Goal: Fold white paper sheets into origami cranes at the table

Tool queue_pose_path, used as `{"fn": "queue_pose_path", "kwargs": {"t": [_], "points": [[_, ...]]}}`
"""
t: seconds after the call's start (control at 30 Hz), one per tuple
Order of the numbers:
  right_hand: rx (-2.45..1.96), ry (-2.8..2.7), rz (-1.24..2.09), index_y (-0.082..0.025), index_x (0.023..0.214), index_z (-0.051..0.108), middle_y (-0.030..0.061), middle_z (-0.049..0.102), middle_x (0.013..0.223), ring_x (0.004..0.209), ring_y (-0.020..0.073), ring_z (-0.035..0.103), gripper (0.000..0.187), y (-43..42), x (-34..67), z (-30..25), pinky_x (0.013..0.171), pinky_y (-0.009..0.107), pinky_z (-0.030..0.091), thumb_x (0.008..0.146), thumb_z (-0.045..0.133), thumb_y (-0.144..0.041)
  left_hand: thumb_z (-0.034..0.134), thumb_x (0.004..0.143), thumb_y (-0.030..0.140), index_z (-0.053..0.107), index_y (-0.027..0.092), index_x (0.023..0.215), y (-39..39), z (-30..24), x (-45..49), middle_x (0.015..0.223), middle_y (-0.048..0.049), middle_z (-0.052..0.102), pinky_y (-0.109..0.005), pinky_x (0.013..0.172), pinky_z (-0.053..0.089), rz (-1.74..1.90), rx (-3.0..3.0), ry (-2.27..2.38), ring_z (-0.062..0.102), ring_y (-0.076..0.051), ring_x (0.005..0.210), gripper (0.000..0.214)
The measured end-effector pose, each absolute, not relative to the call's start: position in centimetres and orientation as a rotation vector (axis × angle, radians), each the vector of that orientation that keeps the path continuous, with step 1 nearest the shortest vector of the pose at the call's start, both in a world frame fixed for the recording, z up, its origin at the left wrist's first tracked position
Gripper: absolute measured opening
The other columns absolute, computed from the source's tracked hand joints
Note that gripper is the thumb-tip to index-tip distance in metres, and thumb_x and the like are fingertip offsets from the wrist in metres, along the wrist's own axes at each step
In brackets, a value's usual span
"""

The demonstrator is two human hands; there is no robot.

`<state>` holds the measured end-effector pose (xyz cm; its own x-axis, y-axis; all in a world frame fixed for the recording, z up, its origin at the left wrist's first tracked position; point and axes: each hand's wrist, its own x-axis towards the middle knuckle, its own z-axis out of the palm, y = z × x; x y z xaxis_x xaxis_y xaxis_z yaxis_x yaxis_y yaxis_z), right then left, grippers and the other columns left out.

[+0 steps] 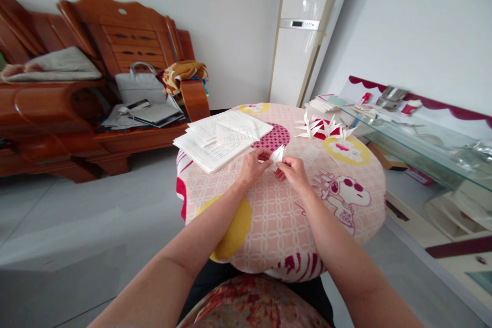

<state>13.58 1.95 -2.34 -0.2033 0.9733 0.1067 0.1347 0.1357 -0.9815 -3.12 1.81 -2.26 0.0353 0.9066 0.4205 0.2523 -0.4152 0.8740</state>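
A small piece of folded white paper, pointed at its top, is held between both hands above the middle of the round table. My left hand pinches its left side, and my right hand grips its lower right side. Fingers cover part of the paper's lower half. Behind and to the right stand several folded white paper cranes on the cloth. To the left of my hands lies a stack of printed sheets, with a loose folded sheet on top.
A pink patterned cloth covers the round table. At the right, a glass-shelved cabinet holds papers and cups close to the table edge. A wooden bench with a grey bag stands at the left. A tall white air conditioner is behind.
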Motion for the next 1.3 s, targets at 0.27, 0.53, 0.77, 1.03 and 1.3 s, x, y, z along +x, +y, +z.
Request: {"fn": "queue_pose_path", "kwargs": {"t": [0.27,0.53,0.77,1.03,1.3], "points": [[-1.159,-1.549,1.11,-0.018,0.064,0.06,0.0029,0.067,0.057,0.048,0.0158,0.063,0.027,2.1,13.7,-2.7,0.043,0.024,0.05,0.074,0.066,-0.042,0.067,0.073,0.017,0.065,0.016,0.073,1.9,-2.3,-2.9,0.074,-0.0018,0.068,-0.024,0.067,0.052,1.422,1.833,1.301,0.062,-0.013,0.069,0.002],[-0.987,-1.492,1.249,-0.018,0.078,0.07,0.0035,0.07,0.066,0.057,0.0191,0.067,0.034,1.6,13.7,-1.7,0.048,0.027,0.052,0.075,0.07,-0.053,0.068,0.076,0.024,0.062,0.014,0.076,1.9,-2.5,-3.1,0.073,-0.0015,0.066,-0.027,0.067,0.057,1.358,1.434,0.993,0.064,-0.012,0.066,0.012],[-1.007,-1.48,1.267,-0.019,0.077,0.069,0.0041,0.071,0.067,0.057,0.0207,0.067,0.039,1.6,13.7,-1.7,0.048,0.029,0.053,0.074,0.07,-0.058,0.07,0.076,0.029,0.062,0.013,0.079,1.7,-2.3,-3.2,0.075,-0.003,0.067,-0.027,0.068,0.058,1.324,1.414,0.949,0.066,-0.013,0.069,0.019],[-0.988,-1.5,1.274,-0.019,0.077,0.067,0.0039,0.07,0.067,0.057,0.0197,0.066,0.037,1.4,13.7,-1.5,0.048,0.028,0.051,0.077,0.065,-0.056,0.071,0.075,0.03,0.063,0.013,0.078,1.8,-2.3,-3.2,0.074,-0.0025,0.066,-0.028,0.069,0.058,1.317,1.39,0.919,0.064,-0.013,0.067,0.019],[-1.015,-1.663,1.04,-0.02,0.07,0.063,0.0025,0.066,0.063,0.056,0.0184,0.064,0.029,1.3,13.7,-1.7,0.048,0.027,0.049,0.085,0.057,-0.044,0.065,0.074,0.025,0.064,0.014,0.072,1.9,-2.2,-3.0,0.068,-0.0016,0.066,-0.023,0.06,0.053,1.344,1.562,1.109,0.062,-0.013,0.062,0.011]]}}
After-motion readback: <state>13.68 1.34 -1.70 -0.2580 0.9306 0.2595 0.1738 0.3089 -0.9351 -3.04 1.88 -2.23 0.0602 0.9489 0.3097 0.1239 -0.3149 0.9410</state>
